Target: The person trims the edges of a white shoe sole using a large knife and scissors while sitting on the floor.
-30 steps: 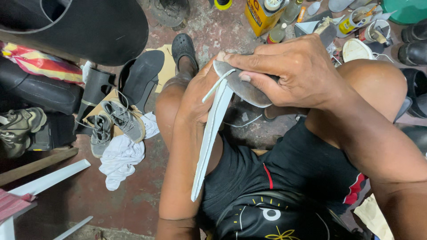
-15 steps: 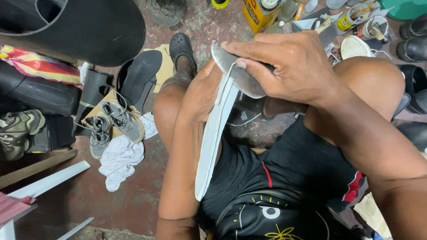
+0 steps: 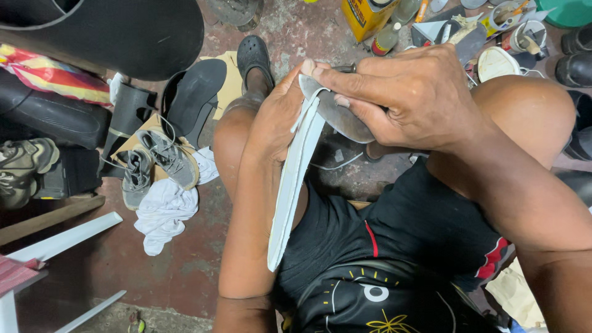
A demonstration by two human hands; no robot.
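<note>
I hold a long white shoe sole on edge over my lap, its heel end pointing down toward my black shirt. My left hand grips the sole's upper part from the left side. My right hand pinches a grey rubber layer at the sole's top, thumb and fingers closed on its edge, where it curls away from the white part. Both hands meet just above my left knee.
A pair of grey sneakers lies on cardboard beside a white cloth. Black soles, a black tyre, a yellow can, bottles and tins clutter the floor beyond my knees. White strips lie at the left.
The sole has swung a little, its lower end shifting right toward my body. My right hand has slid along the grey layer at the top, still pinching it.
</note>
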